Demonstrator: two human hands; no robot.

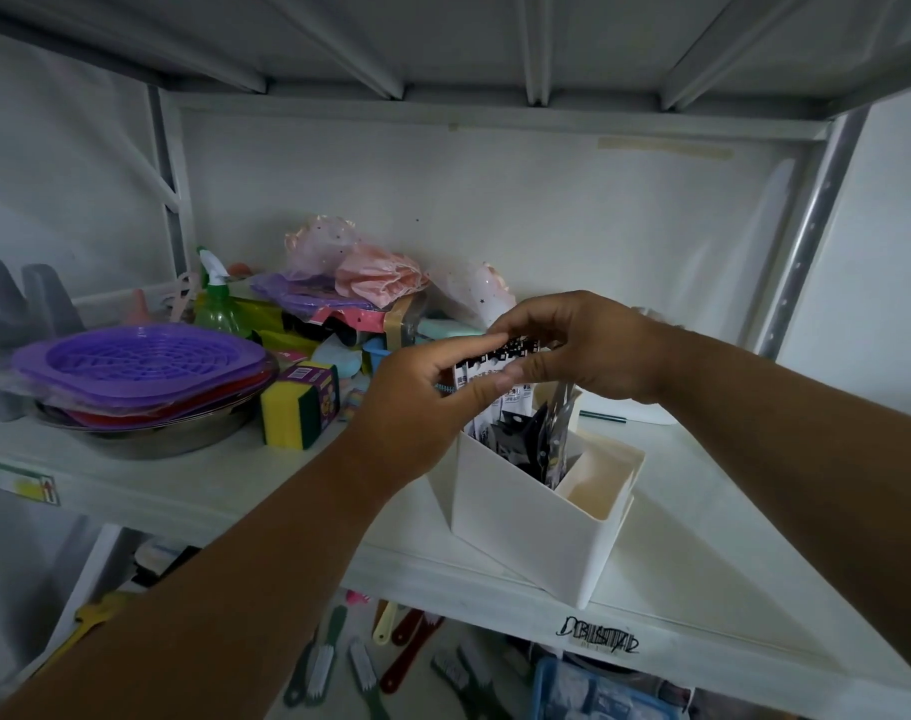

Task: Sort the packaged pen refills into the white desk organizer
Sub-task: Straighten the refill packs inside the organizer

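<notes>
A white desk organizer (526,532) stands on the white shelf, near its front edge. Several packaged pen refills (516,423) stand upright in its rear compartment, black and white packs with printed headers. My left hand (417,402) and my right hand (583,345) meet above the organizer and both pinch the top edges of the refill packs (500,358). The front right compartment (593,491) of the organizer shows only its bare inside. The packs' lower ends are hidden by the organizer wall.
To the left on the shelf (729,537) sit a metal bowl with purple and red baskets (147,371), a yellow-green sponge pack (297,405), a green spray bottle (217,298) and piled bags. Brushes (360,667) lie on the level below. A metal upright (806,236) stands at right.
</notes>
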